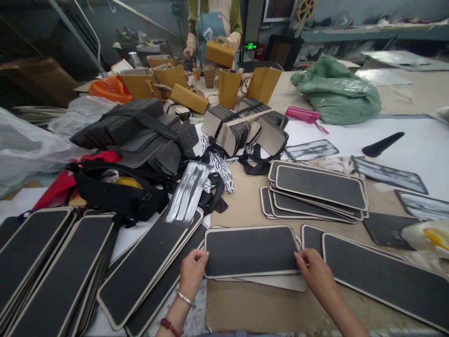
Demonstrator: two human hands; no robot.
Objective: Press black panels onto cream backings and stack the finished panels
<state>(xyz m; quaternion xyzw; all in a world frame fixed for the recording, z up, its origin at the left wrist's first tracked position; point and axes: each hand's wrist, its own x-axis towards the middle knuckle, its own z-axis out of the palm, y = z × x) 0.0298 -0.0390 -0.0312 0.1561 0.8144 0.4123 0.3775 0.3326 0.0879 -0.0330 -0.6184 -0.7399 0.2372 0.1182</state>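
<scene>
A dark rectangular panel (249, 251) with rounded corners and a beige border lies level in front of me. At its left end, my left hand (192, 272) is closed, thumb and fingers pinching the edge. My right hand (313, 267) pinches the opposite end near the lower right corner. Other panels show under it, one with a pale lower edge sticking out. Beyond it rises a stack of similar panels (319, 187). To the right rest more long panels (382, 276), and to the left a slanted pile (150, 267) carries a white-streaked strip (188, 192).
Upright panel rows (45, 252) fill the left. Behind are a black bag (115, 192), strapped bundles of dark pieces (136, 131), a green plastic bag (336, 91) and a pink cylinder (302, 113). Across the table, a person in an apron (210, 30) holds a tan box-shaped piece (220, 53).
</scene>
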